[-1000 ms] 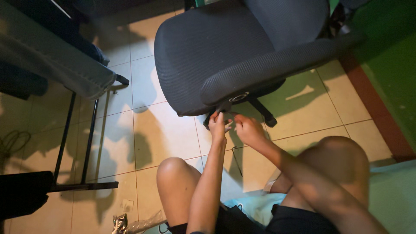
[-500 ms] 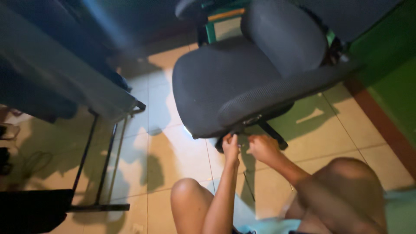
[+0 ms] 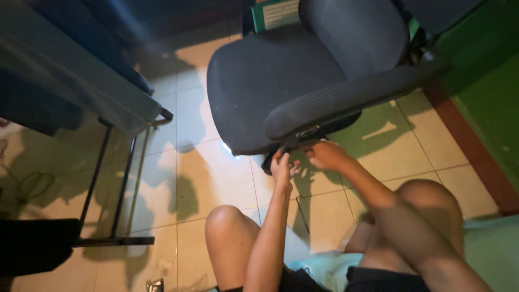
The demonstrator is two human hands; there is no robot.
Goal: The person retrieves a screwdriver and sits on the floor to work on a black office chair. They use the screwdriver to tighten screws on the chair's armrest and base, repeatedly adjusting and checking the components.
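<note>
Two hands are up under the front edge of the office chair [image 3: 303, 81], which stands on the tiled floor [image 3: 211, 178] with its seat tipped toward me. My left hand [image 3: 283, 168] has its fingers [image 3: 279, 158] spread loose, touching the underside of the seat by the dark bracket [image 3: 294, 143] but closed on nothing. My right hand [image 3: 326, 155] is curled in against the same bracket; whether those fingers pinch something small I cannot tell, the shadow hides it. To work here well, I judge the left hand should brace the seat rim so the chair does not roll or swing, while the right works with short, firm movements. The light is poor, so I would go by feel and keep my knees [image 3: 224, 221] clear of the chair's base
</note>
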